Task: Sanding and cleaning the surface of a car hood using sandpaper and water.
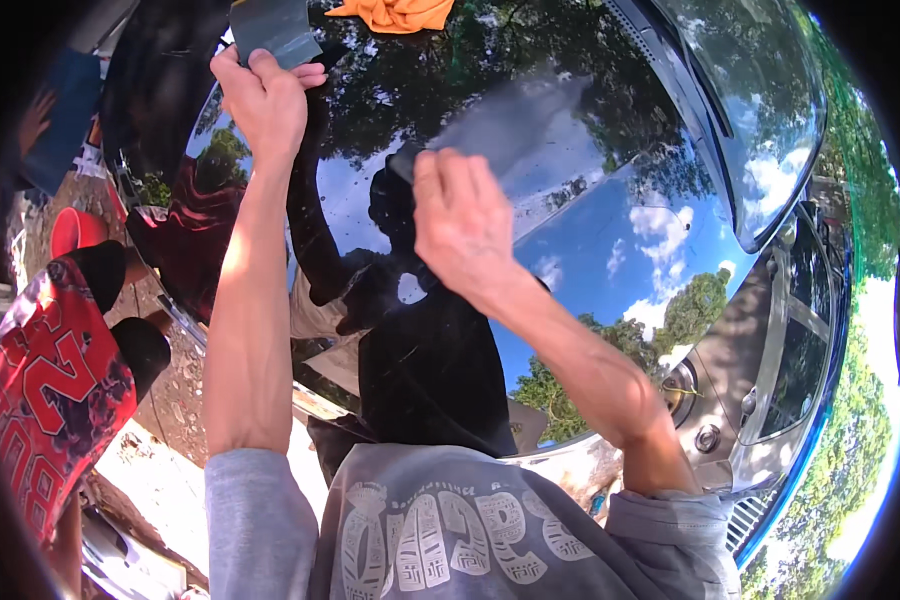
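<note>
My left hand (268, 105), at the upper left, grips a flat grey-green sheet (280, 30) above the glossy black car hood (590, 260). My right hand (462, 210) is at the middle of the hood, fingers curled together; what they hold, if anything, is hard to make out. A hazy grey smear (510, 120) stretches from those fingers toward the upper right. An orange cloth (400, 12) lies crumpled at the top of the hood, beside the sheet. The hood reflects trees, sky and dark figures.
The windshield (770, 110) with a wiper rises at the upper right, beside the car's silver side (730, 390). At the left, another person in red patterned clothing (50, 390) is close by the car, and another person's hand (38, 120) shows near the rim. Rubble-strewn ground (160, 470) lies below.
</note>
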A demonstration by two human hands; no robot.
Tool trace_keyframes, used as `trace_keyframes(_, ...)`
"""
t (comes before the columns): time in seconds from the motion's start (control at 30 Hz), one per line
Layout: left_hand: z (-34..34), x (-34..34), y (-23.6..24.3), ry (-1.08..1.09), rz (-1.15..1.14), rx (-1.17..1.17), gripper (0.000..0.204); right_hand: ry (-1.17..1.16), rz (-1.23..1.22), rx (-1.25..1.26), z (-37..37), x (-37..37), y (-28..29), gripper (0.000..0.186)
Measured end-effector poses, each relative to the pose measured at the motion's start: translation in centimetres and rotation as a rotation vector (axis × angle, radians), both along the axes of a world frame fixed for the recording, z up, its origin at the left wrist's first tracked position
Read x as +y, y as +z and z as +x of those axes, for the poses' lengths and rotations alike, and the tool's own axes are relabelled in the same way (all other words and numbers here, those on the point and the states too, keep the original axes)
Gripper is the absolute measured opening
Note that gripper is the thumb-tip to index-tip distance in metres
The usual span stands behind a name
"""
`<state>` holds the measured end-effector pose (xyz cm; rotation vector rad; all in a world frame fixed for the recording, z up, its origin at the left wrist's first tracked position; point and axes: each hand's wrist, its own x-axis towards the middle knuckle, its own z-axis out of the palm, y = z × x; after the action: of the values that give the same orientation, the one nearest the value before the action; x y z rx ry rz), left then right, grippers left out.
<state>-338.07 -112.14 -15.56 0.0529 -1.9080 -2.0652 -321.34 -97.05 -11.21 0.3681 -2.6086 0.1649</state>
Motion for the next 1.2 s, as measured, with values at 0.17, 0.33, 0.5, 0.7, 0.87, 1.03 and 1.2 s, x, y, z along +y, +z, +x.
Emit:
trace_keyframes(0.17, 0.2, 0.1, 0.9, -0.009, 0.052, -0.002, 0.023, 0.147, -0.425, -0.29, 7.2, -3.9, 2.0, 0.037)
trace_keyframes(0.33, 0.1, 0.4, 0.7, -0.067, 0.029, 0.026, 0.024, -0.687, -0.514, -0.337, 27.9, 9.2, 3.9, 0.025)
trace_keyframes(0.5, -0.1, 0.6, 0.6, -0.035, -0.034, -0.006, 0.02, -1.616, -0.391, -1.127, 60.2, 9.8, -1.1, 0.045)
trace_keyframes(0.7, 0.3, 1.4, 1.0, -0.002, -0.06, -0.006, 0.016, -1.572, -0.749, -1.478, 80.2, -4.3, -10.3, 0.037)
trace_keyframes(0.87, 1.5, 1.9, 2.3, -0.011, -0.012, -0.049, 0.018, -1.594, -0.81, -1.358, 81.8, -1.5, -13.9, 0.031)
trace_keyframes(1.03, 3.0, 3.0, 3.5, 0.027, 0.042, -0.043, 0.021, -1.445, -0.423, -0.906, 68.0, 15.8, -3.8, 0.034)
trace_keyframes(1.2, 3.8, 3.3, 3.8, -0.038, 0.113, 0.019, 0.021, -0.986, -0.295, -0.304, 31.2, 26.5, 9.9, 0.025)
